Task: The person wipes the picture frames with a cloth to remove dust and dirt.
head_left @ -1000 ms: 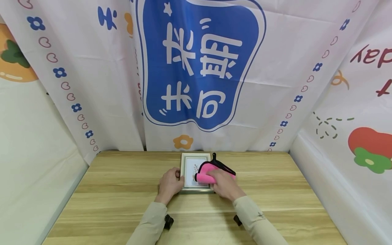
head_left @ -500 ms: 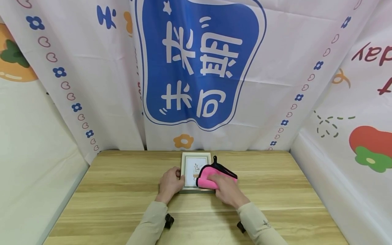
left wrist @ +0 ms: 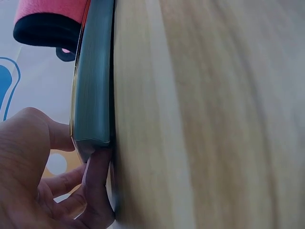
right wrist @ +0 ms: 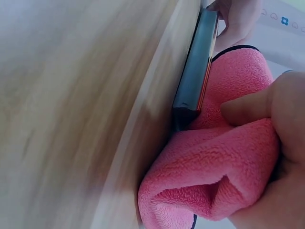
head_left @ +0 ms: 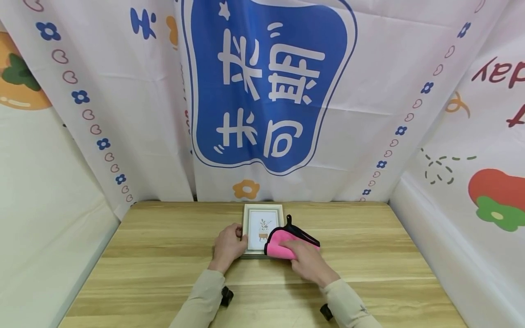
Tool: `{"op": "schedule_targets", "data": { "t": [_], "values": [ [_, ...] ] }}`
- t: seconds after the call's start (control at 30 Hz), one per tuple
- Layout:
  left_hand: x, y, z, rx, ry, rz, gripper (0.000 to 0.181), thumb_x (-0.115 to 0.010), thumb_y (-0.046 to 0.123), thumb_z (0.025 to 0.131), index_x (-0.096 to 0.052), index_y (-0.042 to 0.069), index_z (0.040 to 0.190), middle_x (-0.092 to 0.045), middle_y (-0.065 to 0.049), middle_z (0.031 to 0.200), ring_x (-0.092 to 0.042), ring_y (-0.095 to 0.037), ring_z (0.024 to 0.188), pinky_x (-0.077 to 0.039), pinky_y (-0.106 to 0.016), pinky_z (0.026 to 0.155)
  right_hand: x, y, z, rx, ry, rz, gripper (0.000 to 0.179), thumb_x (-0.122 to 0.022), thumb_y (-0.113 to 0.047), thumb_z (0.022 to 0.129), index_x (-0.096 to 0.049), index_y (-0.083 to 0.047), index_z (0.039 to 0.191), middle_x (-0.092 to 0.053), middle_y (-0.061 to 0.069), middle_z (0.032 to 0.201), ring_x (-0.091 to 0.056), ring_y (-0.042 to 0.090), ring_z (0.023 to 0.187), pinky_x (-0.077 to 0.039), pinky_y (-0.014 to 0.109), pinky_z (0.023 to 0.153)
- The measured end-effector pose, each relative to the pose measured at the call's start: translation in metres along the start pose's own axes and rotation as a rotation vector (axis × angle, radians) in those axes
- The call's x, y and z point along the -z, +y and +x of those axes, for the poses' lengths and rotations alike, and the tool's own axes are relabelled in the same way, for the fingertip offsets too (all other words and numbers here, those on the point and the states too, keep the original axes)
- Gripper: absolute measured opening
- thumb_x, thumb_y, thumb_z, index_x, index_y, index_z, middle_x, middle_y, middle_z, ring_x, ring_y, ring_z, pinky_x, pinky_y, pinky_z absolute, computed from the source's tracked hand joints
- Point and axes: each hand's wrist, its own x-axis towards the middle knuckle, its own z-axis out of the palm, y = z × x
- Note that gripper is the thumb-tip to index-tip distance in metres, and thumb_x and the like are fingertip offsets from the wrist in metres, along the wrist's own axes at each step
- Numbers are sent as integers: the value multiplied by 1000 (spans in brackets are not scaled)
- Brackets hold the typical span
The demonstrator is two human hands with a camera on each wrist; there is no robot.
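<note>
A picture frame (head_left: pixel 246 228) with a pale border lies on the wooden table, a small potted-plant print showing inside it. At its left edge my left hand (head_left: pixel 229 246) grips it, thumb on top and a finger at the underside in the left wrist view, where the frame's side (left wrist: pixel 93 86) faces the camera. My right hand (head_left: pixel 309 262) holds a folded pink cloth (head_left: pixel 280 243) with black edging and a black loop over the frame's lower right corner. In the right wrist view the plush cloth (right wrist: pixel 205 167) bunches under the fingers and overhangs the corner onto the table.
The wooden table (head_left: pixel 164 269) spreads out around the frame, its back edge close behind it. A white printed curtain (head_left: pixel 361 136) hangs behind, with similar sheets at both sides. Dark wrist cameras (head_left: pixel 226 296) sit at both sleeves.
My right hand has slid the pink cloth down and to the right over the picture frame, uncovering more of the print. The left hand has stayed at the left edge.
</note>
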Motion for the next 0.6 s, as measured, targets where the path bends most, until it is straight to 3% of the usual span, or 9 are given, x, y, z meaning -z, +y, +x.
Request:
{"op": "schedule_targets", "data": {
  "t": [0.4, 0.6],
  "values": [
    [0, 1, -1, 2, -12, 2, 33, -71, 23, 97, -73, 6, 125, -73, -5, 101, -70, -29, 98, -55, -55, 91, 6, 0, -12, -60, 17, 107, 50, -61, 6, 89, -70, -5, 137, -71, 14, 139, -64, 36, 134, -48, 58, 113],
    [0, -1, 0, -10, -17, 11, 32, -70, 22, 97, -73, 5, 124, -73, -5, 101, -70, -28, 96, -55, -56, 90, 20, 6, -17, -118, -11, 250, 35, -63, -4, 101, -73, -16, 132, -75, 2, 128, -68, 20, 117, -54, 50, 106]
  ]
}}
